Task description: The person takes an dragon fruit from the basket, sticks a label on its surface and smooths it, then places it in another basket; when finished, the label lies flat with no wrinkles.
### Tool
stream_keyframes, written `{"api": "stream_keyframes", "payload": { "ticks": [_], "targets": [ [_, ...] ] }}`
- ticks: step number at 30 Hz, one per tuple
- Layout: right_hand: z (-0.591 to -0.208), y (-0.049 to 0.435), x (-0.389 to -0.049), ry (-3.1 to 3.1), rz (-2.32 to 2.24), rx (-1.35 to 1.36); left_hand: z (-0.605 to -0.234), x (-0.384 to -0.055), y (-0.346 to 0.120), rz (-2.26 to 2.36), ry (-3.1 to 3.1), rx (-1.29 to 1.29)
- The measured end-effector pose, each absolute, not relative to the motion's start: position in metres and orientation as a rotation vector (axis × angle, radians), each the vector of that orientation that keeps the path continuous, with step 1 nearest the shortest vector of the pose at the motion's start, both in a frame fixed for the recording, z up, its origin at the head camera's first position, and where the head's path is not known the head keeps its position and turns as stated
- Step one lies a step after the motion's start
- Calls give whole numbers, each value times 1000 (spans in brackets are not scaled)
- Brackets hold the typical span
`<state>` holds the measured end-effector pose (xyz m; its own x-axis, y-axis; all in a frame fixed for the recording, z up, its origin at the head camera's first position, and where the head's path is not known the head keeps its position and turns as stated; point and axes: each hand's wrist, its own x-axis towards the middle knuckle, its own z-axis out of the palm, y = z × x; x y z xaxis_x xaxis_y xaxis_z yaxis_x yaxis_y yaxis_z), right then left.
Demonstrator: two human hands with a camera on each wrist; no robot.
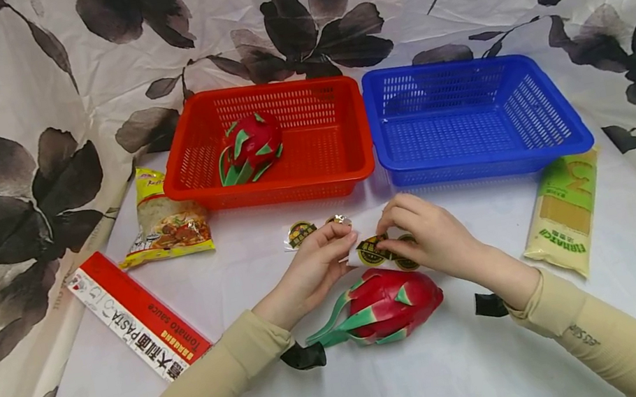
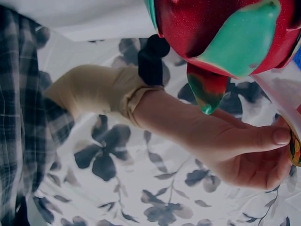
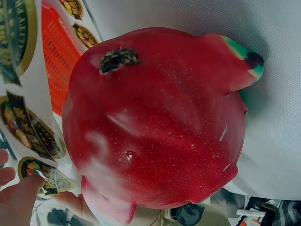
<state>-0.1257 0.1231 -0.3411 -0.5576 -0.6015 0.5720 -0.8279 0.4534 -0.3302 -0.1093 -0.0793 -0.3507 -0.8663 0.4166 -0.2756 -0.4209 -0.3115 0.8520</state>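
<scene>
A white strip of round black-and-gold stickers (image 1: 371,251) is held between both hands, over the table. My left hand (image 1: 320,265) grips its left end between thumb and fingers. From the other side my right hand (image 1: 427,236) pinches at a sticker near the middle of the strip. Just below the hands, a red dragon fruit (image 1: 400,301) with green-tipped scales lies on its side, stem end to the left. Its red skin fills the middle of the right wrist view, with a sticker (image 3: 33,127) on the strip close beside it.
A red basket (image 1: 272,192) with another dragon fruit (image 1: 256,140) stands beside a blue basket (image 1: 478,166). More stickers (image 1: 301,233) lie before the red one. A yellow noodle bag (image 1: 168,218) and a red pasta box (image 1: 141,318) lie left; a green-yellow packet (image 1: 566,215) lies right.
</scene>
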Motion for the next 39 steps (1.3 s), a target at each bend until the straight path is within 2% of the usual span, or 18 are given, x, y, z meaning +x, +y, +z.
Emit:
{"api": "stream_keyframes", "payload": {
  "ticks": [39],
  "targets": [
    [-339, 133, -119, -2352, 844, 1184, -361, -122, -87, 2266, 1456, -148]
  ]
}}
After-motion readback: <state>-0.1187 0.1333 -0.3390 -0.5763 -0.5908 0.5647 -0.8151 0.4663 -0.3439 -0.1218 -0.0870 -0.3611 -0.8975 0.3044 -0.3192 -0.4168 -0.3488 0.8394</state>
